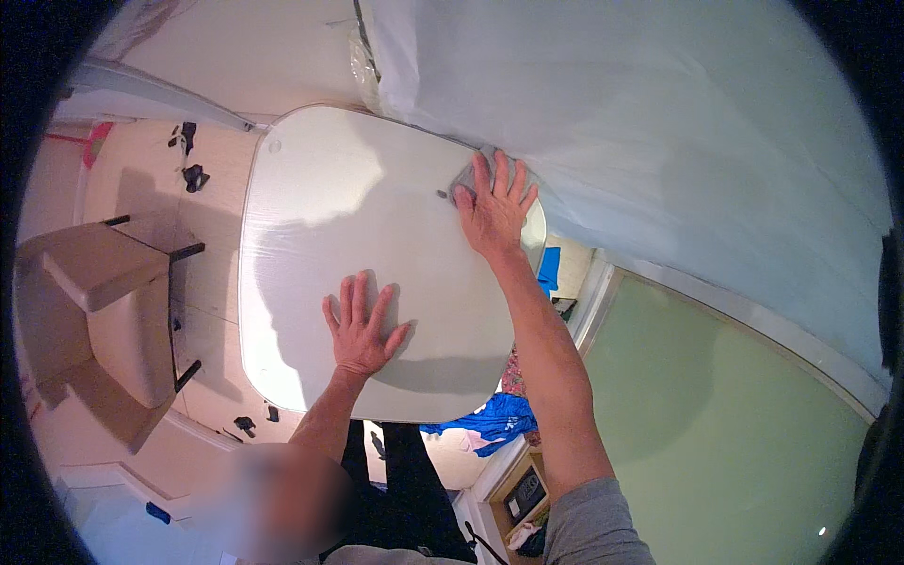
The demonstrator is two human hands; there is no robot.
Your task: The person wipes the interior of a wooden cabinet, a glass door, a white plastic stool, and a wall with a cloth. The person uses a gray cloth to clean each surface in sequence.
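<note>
A white table [395, 233] with rounded corners lies before me, with broad shadows across its top. My left hand [358, 335] rests flat on its near part, fingers spread, nothing in it. Out at the far right corner, my right hand [493, 205] presses down on a grey cloth [460, 181], its fingers splayed over it. The palm and fingers hide much of the cloth. Just left of the cloth lies a small dark object [441, 193], too small to name.
A beige armchair [120, 282] stands left of the table. Dark items, including one small black thing [195, 178], lie on the floor. A pale hanging sheet [635, 127] borders the right, above a greenish panel [706, 395]. Blue fabric [494, 420] and an open cabinet [519, 470] sit near the right edge.
</note>
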